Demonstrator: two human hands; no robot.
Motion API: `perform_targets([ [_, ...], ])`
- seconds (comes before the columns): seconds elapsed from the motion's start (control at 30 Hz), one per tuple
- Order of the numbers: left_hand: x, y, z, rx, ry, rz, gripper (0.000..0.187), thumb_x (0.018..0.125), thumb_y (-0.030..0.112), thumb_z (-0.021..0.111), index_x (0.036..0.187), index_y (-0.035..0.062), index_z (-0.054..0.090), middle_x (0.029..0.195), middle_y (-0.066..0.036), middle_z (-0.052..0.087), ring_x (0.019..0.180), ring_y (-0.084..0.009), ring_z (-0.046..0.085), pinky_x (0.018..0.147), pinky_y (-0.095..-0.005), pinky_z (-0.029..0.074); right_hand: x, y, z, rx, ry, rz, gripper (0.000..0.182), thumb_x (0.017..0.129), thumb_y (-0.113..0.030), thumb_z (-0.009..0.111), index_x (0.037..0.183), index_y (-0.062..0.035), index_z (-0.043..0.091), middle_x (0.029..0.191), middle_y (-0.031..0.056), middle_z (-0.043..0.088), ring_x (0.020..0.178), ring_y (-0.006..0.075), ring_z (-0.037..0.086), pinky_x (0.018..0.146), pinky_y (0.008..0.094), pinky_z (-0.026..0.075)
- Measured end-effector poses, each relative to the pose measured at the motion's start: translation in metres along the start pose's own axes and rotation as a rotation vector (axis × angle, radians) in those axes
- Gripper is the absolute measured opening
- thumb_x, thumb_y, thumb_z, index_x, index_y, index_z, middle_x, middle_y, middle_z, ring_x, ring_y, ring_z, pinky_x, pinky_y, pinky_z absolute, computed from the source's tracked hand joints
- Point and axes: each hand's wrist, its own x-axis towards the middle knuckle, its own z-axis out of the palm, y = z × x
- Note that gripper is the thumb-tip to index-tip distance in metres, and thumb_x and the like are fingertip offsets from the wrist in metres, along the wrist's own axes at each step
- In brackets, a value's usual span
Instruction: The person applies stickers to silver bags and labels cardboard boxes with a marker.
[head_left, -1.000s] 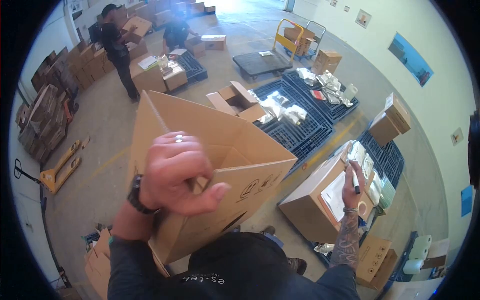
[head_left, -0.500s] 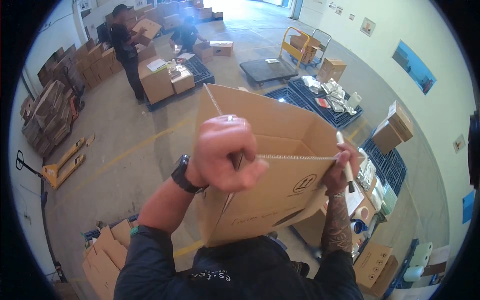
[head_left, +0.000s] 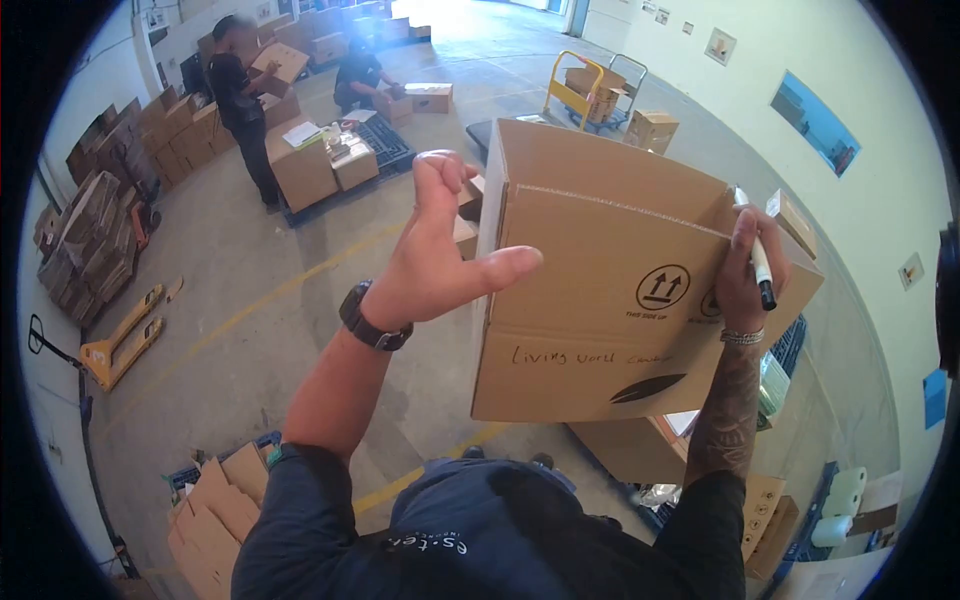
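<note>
A brown cardboard box (head_left: 580, 280) is held up in front of me, its top open and its printed side facing me. That side bears "this side up" arrows, a handwritten line starting with "Living" and a dark leaf-shaped hand hole. My right hand (head_left: 745, 280) grips the box's top edge on the right. A white marker (head_left: 763, 268) with a black end is also held in it, pointing downward. Beside the box's left edge is my left hand (head_left: 430, 250), thumb stretched out across the near corner and fingers apart from it, holding nothing.
Below the box stands another carton (head_left: 625, 450) on a pallet. Flattened cardboard (head_left: 215, 520) lies at lower left. A yellow pallet jack (head_left: 125, 345) is on the left floor. Two people (head_left: 240, 110) handle boxes at the back, near a yellow-handled trolley (head_left: 575, 95).
The box has swung to the right and turned its written side toward me. My left hand has let go of its corner and opened; my right hand has moved up and right with it.
</note>
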Motion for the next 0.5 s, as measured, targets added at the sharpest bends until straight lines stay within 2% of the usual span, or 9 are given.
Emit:
perform_targets([
  [0.07, 0.01, 0.002, 0.003, 0.0, 0.015, 0.036, 0.076, 0.077, 0.036, 0.078, 0.116, 0.0017, 0.023, 0.111, -0.011, 0.03, 0.114, -0.0225, 0.034, 0.104, -0.0368, 0.031, 0.009, 0.001, -0.004, -0.011, 0.006, -0.009, 0.018, 0.098, -0.019, 0.055, 0.099, -0.0052, 0.066, 0.084, 0.0136, 0.07, 0.071, 0.0272, 0.068, 0.065, 0.0355, 0.051],
  [0.13, 0.018, 0.007, 0.008, -0.143, 0.078, -0.122, 0.082, 0.078, 0.038, 0.079, 0.122, -0.0001, 0.022, 0.116, -0.014, 0.037, 0.111, -0.0235, 0.041, 0.102, -0.0367, 0.035, 0.016, 0.004, -0.009, -0.044, 0.004, -0.057, 0.017, 0.098, -0.018, 0.056, 0.099, -0.0046, 0.066, 0.085, 0.0137, 0.07, 0.072, 0.0268, 0.069, 0.066, 0.0349, 0.052],
  [0.17, 0.023, 0.009, 0.011, -0.139, 0.08, -0.12, 0.082, 0.078, 0.038, 0.079, 0.122, -0.0001, 0.022, 0.116, -0.014, 0.037, 0.111, -0.0235, 0.041, 0.102, -0.0367, 0.035, 0.019, 0.004, -0.011, -0.056, 0.003, -0.041, 0.017, 0.098, -0.018, 0.056, 0.098, -0.0045, 0.066, 0.086, 0.0132, 0.071, 0.074, 0.0247, 0.069, 0.068, 0.0336, 0.052],
  [0.27, 0.04, 0.011, 0.019, -0.136, 0.097, 0.034, 0.078, 0.078, 0.042, 0.078, 0.125, -0.0018, 0.032, 0.119, -0.016, 0.045, 0.108, -0.023, 0.047, 0.095, -0.0368, 0.041, 0.026, 0.013, -0.012, -0.046, -0.057, -0.007, 0.017, 0.098, -0.018, 0.057, 0.098, -0.0052, 0.067, 0.086, 0.0122, 0.071, 0.075, 0.022, 0.069, 0.068, 0.0318, 0.052],
  [0.33, 0.052, 0.014, 0.022, -0.01, -0.114, 0.104, 0.051, 0.082, 0.035, 0.074, 0.115, 0.0019, 0.055, 0.112, -0.006, 0.056, 0.103, -0.0186, 0.054, 0.092, -0.034, 0.042, 0.03, 0.015, -0.007, -0.043, -0.039, -0.01, 0.017, 0.098, -0.019, 0.057, 0.098, -0.0052, 0.067, 0.086, 0.012, 0.071, 0.074, 0.021, 0.069, 0.067, 0.0315, 0.052],
  [0.37, 0.061, 0.011, 0.022, -0.034, -0.132, 0.107, 0.051, 0.082, 0.035, 0.074, 0.115, 0.0019, 0.055, 0.112, -0.006, 0.056, 0.103, -0.0186, 0.054, 0.092, -0.034, 0.042, 0.029, 0.019, -0.008, -0.053, -0.021, -0.004, 0.017, 0.098, -0.019, 0.058, 0.098, -0.0052, 0.067, 0.085, 0.0119, 0.071, 0.074, 0.0199, 0.069, 0.067, 0.0312, 0.052],
  [0.43, 0.077, 0.001, 0.023, 0.046, -0.1, 0.158, 0.04, 0.086, 0.039, 0.072, 0.082, -0.0004, 0.067, 0.076, -0.003, 0.06, 0.083, -0.0103, 0.058, 0.071, -0.0285, 0.047, 0.029, 0.026, -0.003, 0.066, -0.049, 0.037, 0.016, 0.097, -0.02, 0.059, 0.099, -0.006, 0.068, 0.083, 0.0099, 0.071, 0.072, 0.0178, 0.069, 0.066, 0.0315, 0.052],
  [0.47, 0.078, 0.009, 0.026, -0.025, -0.165, 0.079, 0.039, 0.088, 0.037, 0.071, 0.076, -0.0004, 0.066, 0.069, -0.001, 0.058, 0.073, -0.0073, 0.055, 0.063, -0.0261, 0.044, 0.027, 0.029, 0.0, 0.046, -0.047, 0.096, 0.014, 0.095, -0.019, 0.06, 0.098, -0.0075, 0.067, 0.079, 0.0111, 0.068, 0.069, 0.0254, 0.068, 0.064, 0.0335, 0.052],
  [0.5, 0.081, 0.016, 0.026, -0.088, -0.235, 0.004, 0.039, 0.089, 0.034, 0.07, 0.07, -0.0004, 0.065, 0.062, 0.002, 0.056, 0.063, -0.0043, 0.052, 0.056, -0.0237, 0.04, 0.031, 0.041, 0.003, 0.005, -0.083, 0.0, 0.014, 0.094, -0.023, 0.06, 0.096, -0.0104, 0.067, 0.077, 0.0142, 0.066, 0.071, 0.0367, 0.064, 0.062, 0.0373, 0.051],
])
